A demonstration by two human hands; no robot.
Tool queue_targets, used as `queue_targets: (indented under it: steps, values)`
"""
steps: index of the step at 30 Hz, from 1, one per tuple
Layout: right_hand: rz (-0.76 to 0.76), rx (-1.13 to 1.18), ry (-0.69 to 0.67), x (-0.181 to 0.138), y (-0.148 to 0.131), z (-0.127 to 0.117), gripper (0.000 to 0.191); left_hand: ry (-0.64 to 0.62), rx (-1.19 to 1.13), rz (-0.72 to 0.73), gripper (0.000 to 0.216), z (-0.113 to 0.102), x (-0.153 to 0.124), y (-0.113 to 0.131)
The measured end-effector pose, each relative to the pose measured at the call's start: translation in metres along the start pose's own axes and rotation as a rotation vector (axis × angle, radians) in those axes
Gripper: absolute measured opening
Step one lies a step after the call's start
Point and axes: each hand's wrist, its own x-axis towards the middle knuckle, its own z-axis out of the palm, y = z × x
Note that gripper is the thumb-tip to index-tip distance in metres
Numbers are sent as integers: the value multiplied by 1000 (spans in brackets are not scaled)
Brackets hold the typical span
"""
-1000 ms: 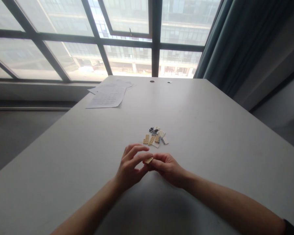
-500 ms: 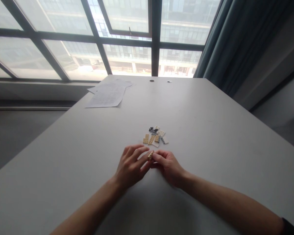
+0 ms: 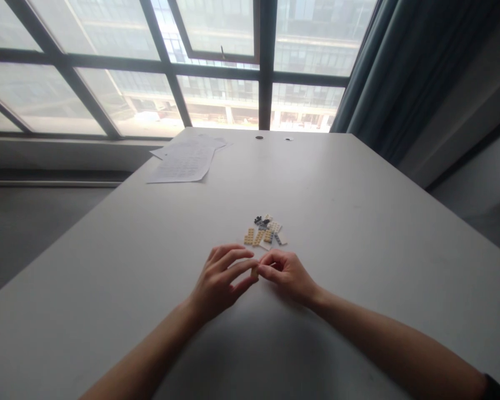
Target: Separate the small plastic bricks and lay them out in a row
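My left hand [image 3: 220,280] and my right hand [image 3: 289,275] meet over the white table [image 3: 358,211], fingertips pinched together on a small tan brick plate [image 3: 254,272]. Only a sliver of that plate shows between the fingers. Just beyond the hands lies a small pile of tan, white and grey brick plates [image 3: 264,232], apart from both hands.
Printed paper sheets [image 3: 185,158] lie at the table's far left corner. Two small round holes [image 3: 259,137] sit near the far edge. A large window is behind the table and a dark curtain [image 3: 400,72] hangs at the right.
The tan plate was turned between the fingers, from lying flat and visible to mostly hidden. Both hands shifted slightly forward, toward the pile.
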Motion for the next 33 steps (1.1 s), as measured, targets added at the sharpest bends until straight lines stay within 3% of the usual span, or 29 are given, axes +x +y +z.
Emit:
queue_targets:
  steps: [4, 7, 9, 13, 23, 27, 29, 33]
  values:
    - [-126, -272, 69, 6, -2, -8, 12, -114, 4, -193, 17, -7, -9, -20]
    - [-264, -569, 113, 21, -4, -13, 21, -258, 7, -315, 16, -8, -17, -34]
    - [-277, -725, 104, 36, -4, -13, 28, -308, 9, -356, 16, -6, -20, -38]
    - [-243, -935, 54, 64, -1, -3, 35, -329, 3, -370, 18, -4, -22, -38]
    - [-286, -1044, -15, 83, 4, 15, 10, -298, 1, -331, 19, -4, -24, -37]
    - [-321, -831, -15, 81, 4, 11, 11, -287, 14, -320, 17, -5, -22, -36]
    - [-272, -496, -9, 76, 4, 6, 13, -289, 19, -317, 17, -5, -22, -37]
    - [8, 379, 3, 61, 1, -5, 30, -305, 11, -314, 18, -4, -23, -39]
